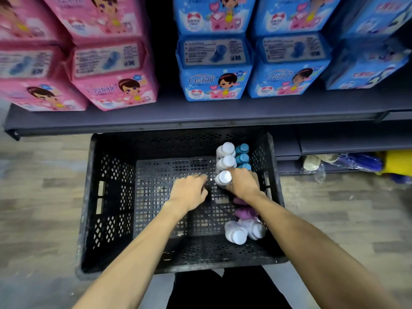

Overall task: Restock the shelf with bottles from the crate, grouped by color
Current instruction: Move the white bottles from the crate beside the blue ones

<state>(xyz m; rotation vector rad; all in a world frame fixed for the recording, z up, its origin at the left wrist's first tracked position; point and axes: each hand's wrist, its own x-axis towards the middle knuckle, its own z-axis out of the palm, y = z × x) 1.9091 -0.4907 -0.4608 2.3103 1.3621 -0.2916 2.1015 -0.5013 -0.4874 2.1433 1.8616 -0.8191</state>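
Note:
A black plastic crate (111, 197) stands on the floor below the shelf (200, 117). Along its right side stand white bottles (226, 150) and teal bottles (242, 149). Purple bottles (244, 212) and more white ones (237, 234) lie nearer me, partly under my right forearm. My right hand (244, 184) grips a white bottle (223, 178) at the crate's right side. My left hand (189, 192) hovers over the crate floor just left of that bottle, its fingers loosely curled and holding nothing.
Pink packs (111, 74) fill the shelf's left part and blue packs (214, 70) its right, with a dark gap (165, 63) between them. Lower shelves at the right hold bagged goods (347, 161). Wood-pattern floor surrounds the crate.

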